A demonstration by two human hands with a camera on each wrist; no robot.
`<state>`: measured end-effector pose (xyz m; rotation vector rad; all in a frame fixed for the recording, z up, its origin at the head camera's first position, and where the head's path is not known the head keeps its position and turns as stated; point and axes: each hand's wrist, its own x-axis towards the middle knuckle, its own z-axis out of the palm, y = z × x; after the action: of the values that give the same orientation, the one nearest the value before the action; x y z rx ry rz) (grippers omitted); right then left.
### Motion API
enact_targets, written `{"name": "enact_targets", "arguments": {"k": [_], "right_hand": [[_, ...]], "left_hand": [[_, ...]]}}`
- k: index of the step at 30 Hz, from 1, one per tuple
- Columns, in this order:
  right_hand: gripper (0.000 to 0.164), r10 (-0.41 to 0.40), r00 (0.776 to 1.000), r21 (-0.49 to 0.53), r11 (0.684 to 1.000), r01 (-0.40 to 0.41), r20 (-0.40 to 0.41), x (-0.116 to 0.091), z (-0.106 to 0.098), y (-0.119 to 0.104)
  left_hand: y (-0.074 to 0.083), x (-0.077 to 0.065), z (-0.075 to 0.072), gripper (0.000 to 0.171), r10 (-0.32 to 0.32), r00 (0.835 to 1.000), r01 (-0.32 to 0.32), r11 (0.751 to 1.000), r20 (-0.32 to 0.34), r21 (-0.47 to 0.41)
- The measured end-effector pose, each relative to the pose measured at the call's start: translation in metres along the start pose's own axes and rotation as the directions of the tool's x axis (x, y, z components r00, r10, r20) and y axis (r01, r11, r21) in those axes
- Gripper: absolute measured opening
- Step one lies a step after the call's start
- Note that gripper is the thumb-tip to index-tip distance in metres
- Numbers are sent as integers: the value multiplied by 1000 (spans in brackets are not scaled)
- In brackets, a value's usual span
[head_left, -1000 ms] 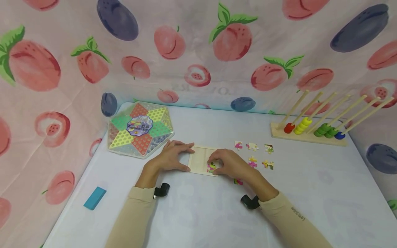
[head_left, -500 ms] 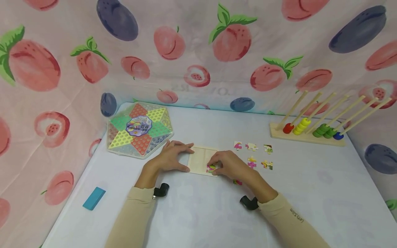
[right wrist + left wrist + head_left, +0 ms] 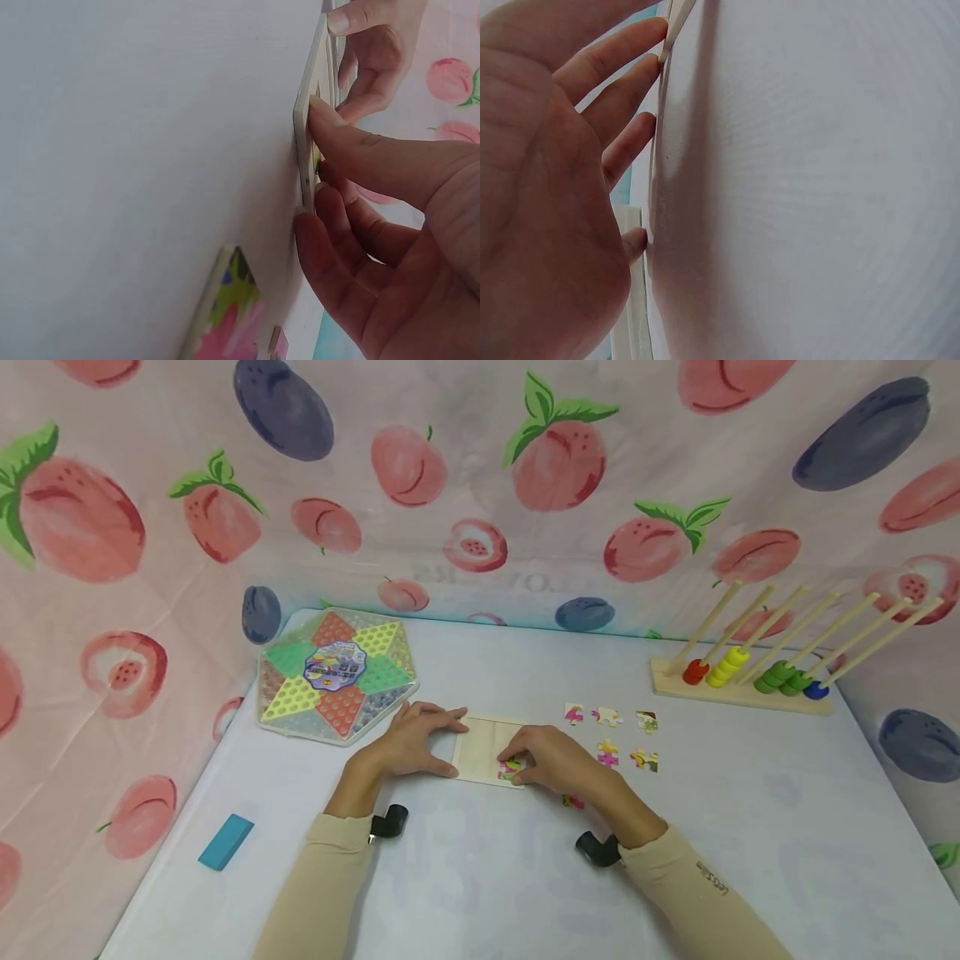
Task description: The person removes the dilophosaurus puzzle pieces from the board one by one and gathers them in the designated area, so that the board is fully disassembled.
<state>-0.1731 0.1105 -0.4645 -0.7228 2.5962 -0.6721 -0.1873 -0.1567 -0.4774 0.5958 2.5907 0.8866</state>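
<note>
A small pale wooden puzzle tray (image 3: 476,750) lies flat on the table. My left hand (image 3: 412,739) steadies it at the left side, thumb at the near corner and fingers at the far one. The left wrist view shows those fingertips (image 3: 657,64) along its edge. My right hand (image 3: 558,760) is over the tray's right part, with thumb and fingers at a pink and green jigsaw piece (image 3: 508,768) in the near right corner. In the right wrist view the right thumb (image 3: 330,124) lies over the tray's rim; the fingers partly hide the piece.
Several loose jigsaw pieces (image 3: 608,753) lie right of the tray; one (image 3: 229,319) is close by the right hand. A hexagonal Chinese checkers set (image 3: 337,677) stands back left, a bead-and-peg counting rack (image 3: 742,689) back right. A blue block (image 3: 227,842) lies at left.
The right hand has dipped slightly at the piece in the tray's corner, covering a bit more of it. The left hand stays in place on the tray.
</note>
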Motion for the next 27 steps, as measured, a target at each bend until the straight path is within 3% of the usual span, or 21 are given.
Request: {"name": "enact_targets", "arguments": {"k": [12, 27], "right_hand": [[35, 36, 999, 34, 999, -36, 1, -1, 0, -1], [32, -30, 1000, 98, 995, 30, -2, -3, 0, 5]], "left_hand": [[-2, 1, 1, 72, 10, 1000, -10, 1000, -6, -2], [-3, 2, 1, 73, 8, 1000, -8, 1000, -4, 11]]}}
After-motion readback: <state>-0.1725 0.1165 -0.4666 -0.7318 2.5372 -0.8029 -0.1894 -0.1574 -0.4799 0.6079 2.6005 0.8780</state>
